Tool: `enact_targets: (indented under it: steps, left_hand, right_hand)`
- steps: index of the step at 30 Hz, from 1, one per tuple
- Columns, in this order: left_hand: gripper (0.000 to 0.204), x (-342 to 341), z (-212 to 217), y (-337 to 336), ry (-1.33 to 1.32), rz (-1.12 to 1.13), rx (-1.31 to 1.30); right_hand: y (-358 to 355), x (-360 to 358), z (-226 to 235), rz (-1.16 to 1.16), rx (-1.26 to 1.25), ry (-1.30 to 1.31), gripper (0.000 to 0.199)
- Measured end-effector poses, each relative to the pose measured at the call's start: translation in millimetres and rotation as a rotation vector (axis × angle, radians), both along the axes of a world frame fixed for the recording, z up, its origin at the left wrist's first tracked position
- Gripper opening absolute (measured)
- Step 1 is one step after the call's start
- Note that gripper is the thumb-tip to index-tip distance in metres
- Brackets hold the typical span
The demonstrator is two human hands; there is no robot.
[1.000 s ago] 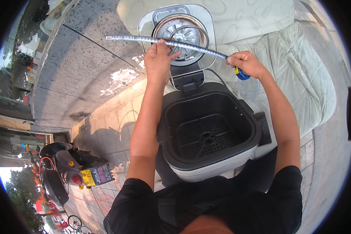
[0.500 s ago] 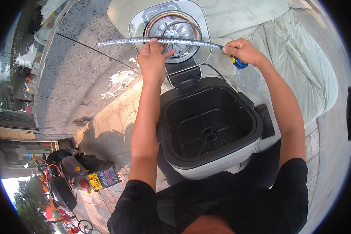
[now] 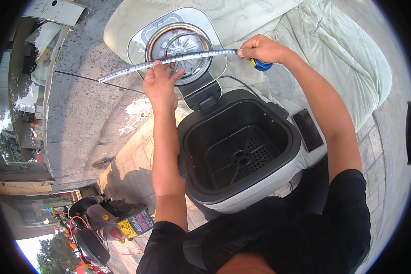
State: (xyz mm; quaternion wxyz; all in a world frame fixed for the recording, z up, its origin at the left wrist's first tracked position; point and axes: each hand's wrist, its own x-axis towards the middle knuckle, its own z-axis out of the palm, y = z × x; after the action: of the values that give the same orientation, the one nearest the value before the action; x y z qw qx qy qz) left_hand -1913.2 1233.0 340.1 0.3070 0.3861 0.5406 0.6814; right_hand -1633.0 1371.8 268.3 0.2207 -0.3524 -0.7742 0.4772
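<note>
A tape measure is drawn out across the opened lid (image 3: 200, 19) of an air fryer, its pale metal blade (image 3: 205, 54) bowing slightly upward. My right hand (image 3: 262, 48) grips it near the blue and yellow case (image 3: 261, 65). Farther left, my left hand (image 3: 160, 84) pinches the blade, with some fingers stretched out and the blade's free end reaching beyond it. Behind the blade, the lid's round metal underside and heating coil (image 3: 187, 36) show, with a rusty rim. Nearer to me stands the white body (image 3: 255, 194) with its square black pot (image 3: 198, 141) and a perforated plate (image 3: 242, 157) inside.
Pale patterned fabric (image 3: 333, 59) spreads behind and to the right. A dark glossy rectangular panel (image 3: 307, 129) sits right of the pot. A dark cable (image 3: 242, 82) runs behind it. A parked scooter (image 3: 107, 221) stands at lower left, near a grey wall (image 3: 96, 109).
My view has shifted, moving the fryer and fabric leftward in the picture. The blade's free end now slopes lower at the left. Both hands keep hold of the tape measure.
</note>
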Motion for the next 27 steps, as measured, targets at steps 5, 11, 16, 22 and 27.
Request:
enact_targets:
  steps: [5,11,16,22,27]
  left_hand:
    - [0.033,-1,1,1,-0.001,0.005,-0.006]
    - [0.031,-2,-1,1,0.003,0.012,-0.011]
    - [0.035,-8,1,4,0.027,0.005,-0.012]
    - [0.033,-12,5,4,0.057,0.024,-0.021]
    - [0.033,-14,5,5,0.071,0.027,-0.011]
  right_hand:
    - [1,-2,0,-0.007,0.004,-0.01,0.033]
    - [6,-4,-10,-0.002,0.013,0.005,0.032]
    - [7,-9,-4,-0.022,0.015,-0.002,0.03]
    - [9,-13,-3,-0.01,0.026,0.028,0.029]
    - [11,-14,-3,-0.011,0.02,0.033,0.03]
